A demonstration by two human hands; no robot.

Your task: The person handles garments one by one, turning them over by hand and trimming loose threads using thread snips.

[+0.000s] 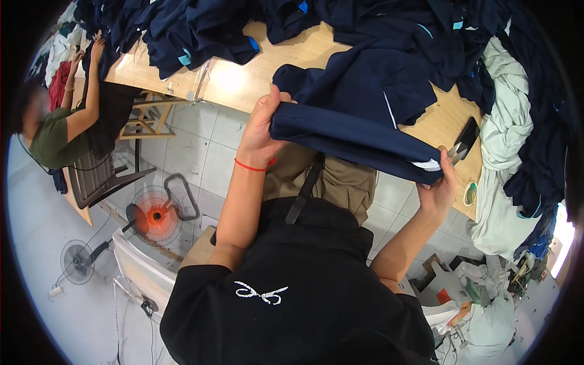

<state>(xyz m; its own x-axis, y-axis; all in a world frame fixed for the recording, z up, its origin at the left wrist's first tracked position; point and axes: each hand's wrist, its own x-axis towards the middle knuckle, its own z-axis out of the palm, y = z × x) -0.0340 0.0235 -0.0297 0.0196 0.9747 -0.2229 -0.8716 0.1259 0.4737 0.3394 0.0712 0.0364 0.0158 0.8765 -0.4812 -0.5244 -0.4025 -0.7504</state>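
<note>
A navy blue garment is stretched between my two hands, its near edge folded into a band in front of my waist. My left hand is closed on the band's left end, thumb on top. At the other end my right hand pinches the cloth near a small white patch on it. Beyond the band, the rest of the garment lies on the wooden table, with a thin white line along it. A dark, flat object with a metallic pointed part lies by my right fingers; I cannot tell whether they touch it.
Piles of navy garments cover the table's far side. Pale green cloth hangs over the right edge, near a small round container. At left, another person handles cloth. Fans, a white bin and a chair stand left.
</note>
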